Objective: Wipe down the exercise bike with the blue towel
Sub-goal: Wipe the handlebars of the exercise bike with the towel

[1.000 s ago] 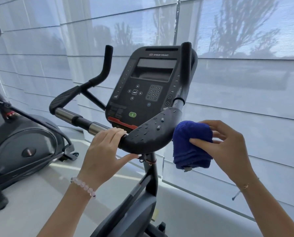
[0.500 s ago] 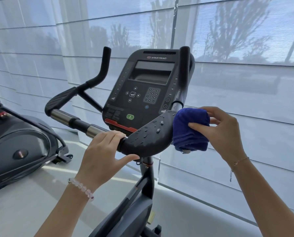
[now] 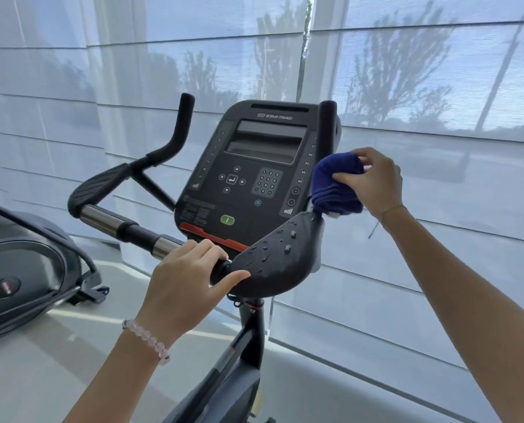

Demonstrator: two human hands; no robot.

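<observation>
- Two hands on exercise bike (image 3: 263,178).
- Right hand (image 3: 373,181): fingers pinch bunched blue towel (image 3: 335,186) against right handlebar upright.
- Left hand (image 3: 187,276): fingers curled round handlebar (image 3: 138,230), beside wet pad (image 3: 272,257).

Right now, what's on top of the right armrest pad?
Water droplets dot the right armrest pad, unwiped. The blue towel, gripped by the right hand, sits at its far tip; what's under the towel is hidden.
</observation>
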